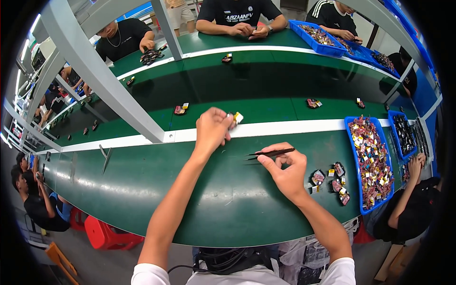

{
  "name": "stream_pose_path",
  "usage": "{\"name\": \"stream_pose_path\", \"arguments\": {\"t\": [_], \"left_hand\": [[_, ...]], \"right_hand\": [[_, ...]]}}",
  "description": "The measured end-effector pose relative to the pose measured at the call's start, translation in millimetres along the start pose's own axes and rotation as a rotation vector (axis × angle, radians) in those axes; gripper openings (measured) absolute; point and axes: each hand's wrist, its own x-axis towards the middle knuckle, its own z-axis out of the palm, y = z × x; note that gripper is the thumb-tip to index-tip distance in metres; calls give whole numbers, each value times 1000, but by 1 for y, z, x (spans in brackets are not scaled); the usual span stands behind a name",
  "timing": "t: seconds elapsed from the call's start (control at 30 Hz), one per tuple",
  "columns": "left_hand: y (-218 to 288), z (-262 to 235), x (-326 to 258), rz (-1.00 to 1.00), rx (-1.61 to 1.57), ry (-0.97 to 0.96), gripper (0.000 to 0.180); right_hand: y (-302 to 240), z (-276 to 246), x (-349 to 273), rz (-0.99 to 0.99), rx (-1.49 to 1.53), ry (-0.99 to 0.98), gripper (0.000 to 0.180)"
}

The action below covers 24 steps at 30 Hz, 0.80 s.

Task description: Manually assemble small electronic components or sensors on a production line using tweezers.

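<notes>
My left hand (212, 129) is raised over the white rail at the belt's near edge, its fingers pinched on a small electronic part (237, 118) with a yellow and white tag. The part is slightly blurred. In my right hand (289, 170) I hold dark tweezers (278, 152) above the green bench, their slim tips pointing left and a little apart. Nothing sits between those tips. Several similar small parts with red wires and tags, such as one black-cased part (318, 177), lie on the bench right of my right hand.
A blue bin (355, 166) full of wired parts stands at the right, beside a smaller blue bin (400, 155). Parts are spaced along the dark green belt (266, 73). A grey metal post (102, 71) slants down at left, near a thin metal tool (106, 160). Co-workers sit around.
</notes>
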Motion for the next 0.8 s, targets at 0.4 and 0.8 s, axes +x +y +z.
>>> {"name": "stream_pose_path", "arguments": {"t": [0.4, 0.8], "left_hand": [[-3, -20, -104, -84, -128, -163, 22], [-2, -15, -111, -50, -163, -147, 19]], "right_hand": [[-7, 10, -11, 91, 102, -166, 13], [-3, 11, -14, 114, 49, -163, 14]]}}
